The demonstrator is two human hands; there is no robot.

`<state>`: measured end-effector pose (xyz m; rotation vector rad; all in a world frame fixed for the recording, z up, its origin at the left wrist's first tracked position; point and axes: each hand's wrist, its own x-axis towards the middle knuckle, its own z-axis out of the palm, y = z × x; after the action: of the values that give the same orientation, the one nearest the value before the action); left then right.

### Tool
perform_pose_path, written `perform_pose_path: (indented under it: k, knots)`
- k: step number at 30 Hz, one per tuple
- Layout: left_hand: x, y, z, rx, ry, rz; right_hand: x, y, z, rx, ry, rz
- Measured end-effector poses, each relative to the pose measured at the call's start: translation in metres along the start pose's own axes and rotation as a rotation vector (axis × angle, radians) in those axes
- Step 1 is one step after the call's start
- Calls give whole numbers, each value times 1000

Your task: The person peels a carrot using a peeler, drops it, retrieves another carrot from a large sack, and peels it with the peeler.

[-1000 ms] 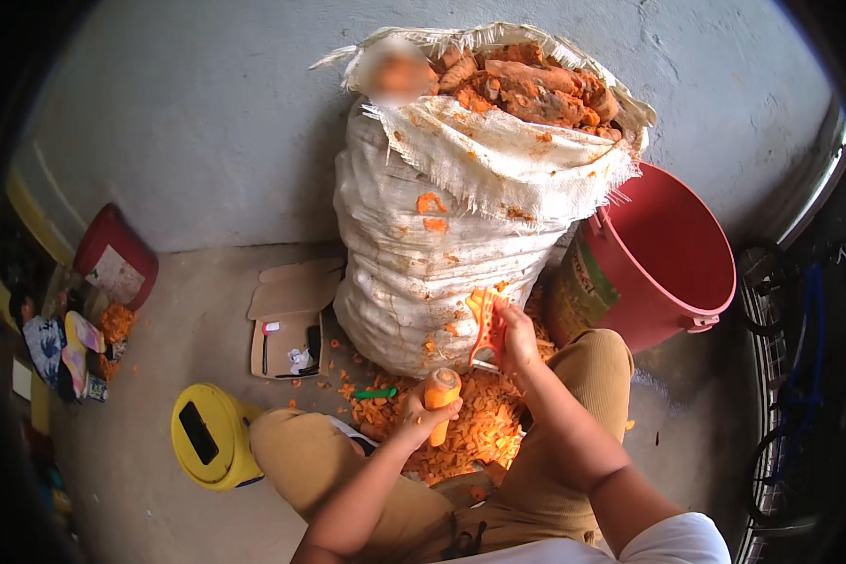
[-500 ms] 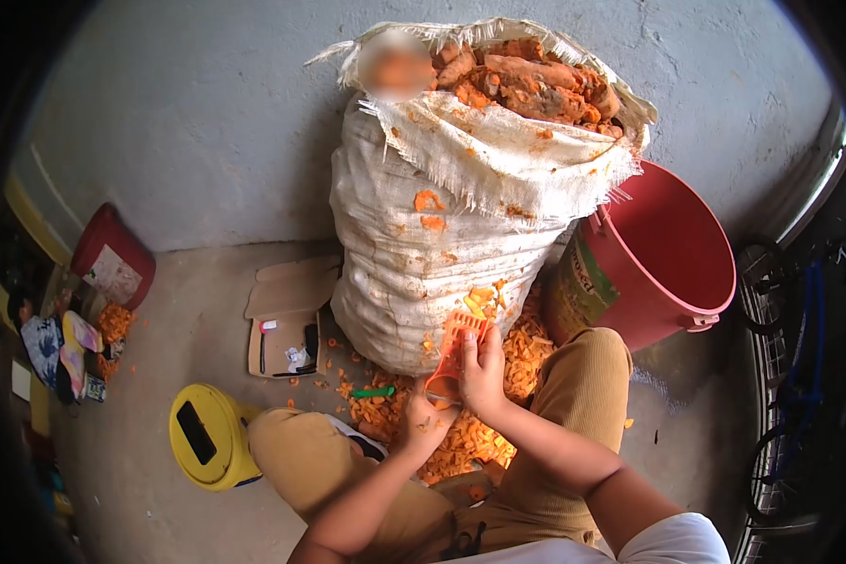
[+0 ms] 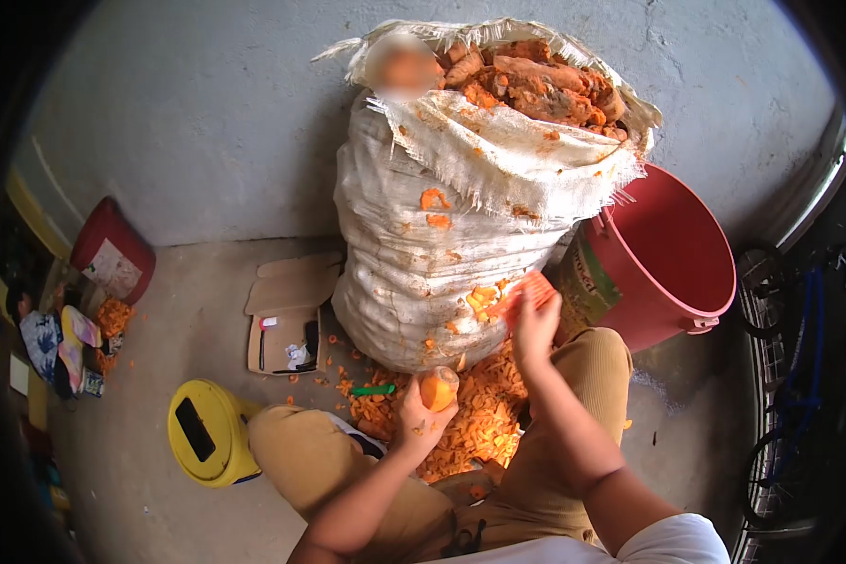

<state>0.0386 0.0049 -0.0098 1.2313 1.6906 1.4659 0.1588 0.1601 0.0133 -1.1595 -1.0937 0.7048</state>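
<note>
My left hand (image 3: 421,423) is closed around a thick orange root, seemingly a carrot (image 3: 437,389), whose rounded end points up and shows a brownish patch. Away to the right, my right hand (image 3: 539,324) grips a slotted orange-red plastic peeler (image 3: 528,293), blurred by motion, in front of the sack. The peeler is apart from the carrot. A heap of orange peelings (image 3: 475,423) lies on the floor between my legs, below both hands. Beside my left hand, a green-handled tool (image 3: 373,390) rests on the peelings' edge.
A big white woven sack (image 3: 442,273) full of dirty orange roots (image 3: 550,85) stands against the wall. Right of it tilts a red bucket (image 3: 644,263). On the left are an open cardboard box (image 3: 287,310), a yellow container (image 3: 207,432) and a dark red bin (image 3: 113,249).
My right hand has swung up and right with the peeler, away from my left hand. The carrot's end now shows in my left hand, which has barely moved.
</note>
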Motion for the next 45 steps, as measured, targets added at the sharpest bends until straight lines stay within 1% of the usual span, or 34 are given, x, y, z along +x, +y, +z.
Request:
perform_pose_path:
  k: [1, 2, 5, 7, 9, 10, 11, 13, 14, 15, 16, 17, 18, 19, 21, 22, 23, 24, 26, 27, 29, 30, 31, 32, 33, 34, 36, 37, 38, 41, 42, 43, 45]
  knots:
    - [0, 4, -1, 19, 7, -4, 13, -1, -3, 122, 58, 169]
    - [0, 7, -2, 39, 16, -6, 17, -1, -8, 84, 43, 142]
    - [2, 2, 0, 90, 34, 24, -22, -49, -3, 277, -286, 325]
    - [1, 1, 1, 83, 17, 46, -55, -52, 4, 216, -464, 326]
    - [-1, 6, 0, 35, -32, 53, -65, -26, 16, 100, -418, 135]
    - [0, 1, 1, -12, -49, 6, -58, -27, 15, 183, -429, 304]
    - [-1, -3, 3, -39, -27, 20, -53, -5, 18, 92, -407, 161]
    - [-7, -7, 8, -94, 24, 49, -29, -27, 13, 197, -272, 465]
    - [-10, 11, 3, -149, -13, 88, -4, 3, 6, 266, -153, 446]
    - [-11, 14, 2, -195, -19, 50, 19, 31, 1, 336, -30, 423]
    - [-12, 14, 1, -239, -29, 16, 28, 20, 0, 394, -45, 321]
    - [-13, 14, 0, -284, -39, -25, 23, 10, -4, 367, -168, 384]
    - [-10, 12, 1, -142, -9, 2, 10, -14, -6, 334, -296, 450]
    - [-9, 9, 3, -120, -1, 0, -4, -33, -5, 302, -428, 514]
    - [-4, 1, 6, -68, 14, 2, -41, -50, 2, 297, -572, 606]
    - [-5, -4, 6, -117, -7, 47, -59, -42, 14, 372, -546, 386]
    - [-5, -5, 5, -130, -21, 11, -71, -30, 23, 441, -513, 169]
    - [-7, -5, 4, -144, -36, -26, -67, -29, 24, 313, -531, 153]
    - [-7, -4, 5, -180, -61, -91, -54, -30, 16, 188, -507, 364]
    - [-8, 0, 3, -157, -95, -8, -43, -33, 12, 123, -496, 465]
    - [-12, 18, -5, -104, -165, 161, 1, 0, 9, 280, -197, 480]
    - [-14, 23, -6, -76, -207, 156, 8, -10, 9, 382, -206, 461]
    - [-13, 16, -4, -102, -206, 112, 11, -21, 6, 478, -216, 442]
    - [-13, 4, -1, -130, -204, 60, 8, -17, -2, 439, -363, 410]
    - [-14, -2, 2, -158, -198, 7, -4, -32, -4, 489, -429, 485]
    - [-8, 9, -1, -171, -219, -20, -18, -44, -4, 453, -509, 483]
    - [-5, -8, 3, -223, -226, -17, -46, -50, 2, 420, -634, 450]
    - [-2, -4, 3, -248, -232, -16, -59, -50, 6, 419, -679, 421]
    - [-3, 3, 1, -236, -249, -6, -66, -47, 13, 529, -655, 390]
    - [-4, -4, -2, -462, -347, -311, -58, -25, 18, 445, -590, 383]
    - [0, -6, -5, -503, -394, -286, -49, -22, 14, 399, -584, 505]
    - [1, 5, -9, -379, -460, -196, -37, -21, 14, 415, -522, 555]
    - [-1, 25, -18, -119, -599, -14, -3, -13, 7, 285, -368, 532]
